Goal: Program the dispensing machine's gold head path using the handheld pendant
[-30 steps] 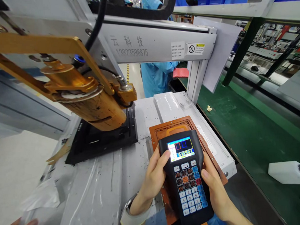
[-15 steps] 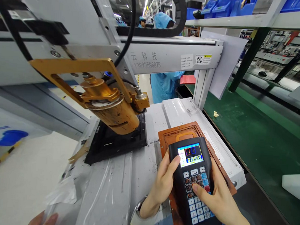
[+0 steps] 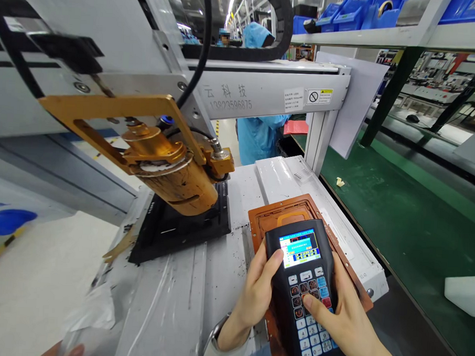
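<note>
A black handheld control pendant (image 3: 305, 287) with a lit colour screen and a keypad is held between my two hands. My left hand (image 3: 254, 294) grips its left side, thumb at the screen's edge. My right hand (image 3: 347, 314) wraps its right side, with the thumb on the dark keys above the number pad. Beneath the pendant lies an orange-brown fixture plate (image 3: 259, 221) on the white machine bed. To the left, a gold cylindrical machine head (image 3: 178, 180) on a gold bracket sits over a black tray-like fixture (image 3: 215, 224), covering part of it.
A white gantry beam (image 3: 260, 95) crosses behind the bed. Another person's fingers (image 3: 72, 352) show at the lower left beside clear plastic (image 3: 93, 311). A green bench (image 3: 401, 222) runs along the right. A person in blue (image 3: 258, 139) stands beyond the gantry.
The pendant's screen has changed from coloured outlines to a cyan pop-up box. My hands keep the same grip, and the view has shifted slightly.
</note>
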Motion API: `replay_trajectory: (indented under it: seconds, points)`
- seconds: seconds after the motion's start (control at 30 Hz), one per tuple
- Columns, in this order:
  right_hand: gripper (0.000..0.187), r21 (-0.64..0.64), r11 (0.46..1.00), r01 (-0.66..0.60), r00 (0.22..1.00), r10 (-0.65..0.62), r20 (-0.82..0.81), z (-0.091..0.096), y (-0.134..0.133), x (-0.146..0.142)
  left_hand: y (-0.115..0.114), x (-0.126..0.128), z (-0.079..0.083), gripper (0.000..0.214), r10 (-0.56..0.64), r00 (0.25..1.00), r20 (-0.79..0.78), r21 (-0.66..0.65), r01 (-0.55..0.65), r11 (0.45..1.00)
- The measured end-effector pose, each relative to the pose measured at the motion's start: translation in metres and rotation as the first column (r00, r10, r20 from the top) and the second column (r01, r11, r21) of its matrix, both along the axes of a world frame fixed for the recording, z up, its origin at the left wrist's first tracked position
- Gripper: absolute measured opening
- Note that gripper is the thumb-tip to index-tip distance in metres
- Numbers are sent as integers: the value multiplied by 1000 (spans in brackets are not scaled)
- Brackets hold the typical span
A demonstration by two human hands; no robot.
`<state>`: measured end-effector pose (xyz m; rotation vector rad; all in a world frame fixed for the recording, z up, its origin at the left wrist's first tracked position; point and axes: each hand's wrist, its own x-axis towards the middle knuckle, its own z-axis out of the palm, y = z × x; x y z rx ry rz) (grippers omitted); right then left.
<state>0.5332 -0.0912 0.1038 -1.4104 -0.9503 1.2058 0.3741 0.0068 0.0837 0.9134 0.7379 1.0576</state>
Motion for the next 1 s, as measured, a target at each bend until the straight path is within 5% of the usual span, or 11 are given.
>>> replay_trajectory:
  seconds: [0.3, 0.63, 1.0]
  points:
    - [79, 24, 1000, 8, 1000, -8, 22, 5, 2, -2, -2, -3, -1, 54, 1, 1000, -19, -26, -2, 1000]
    - [70, 55, 998, -13, 1000, 12, 16, 12, 2, -1, -10, -1, 26, 80, -87, 996, 18, 74, 85, 994]
    - [64, 60, 998, -19, 999, 21, -41, 13, 3, -1, -11, -2, 26, 80, -58, 998, -34, 96, 61, 994]
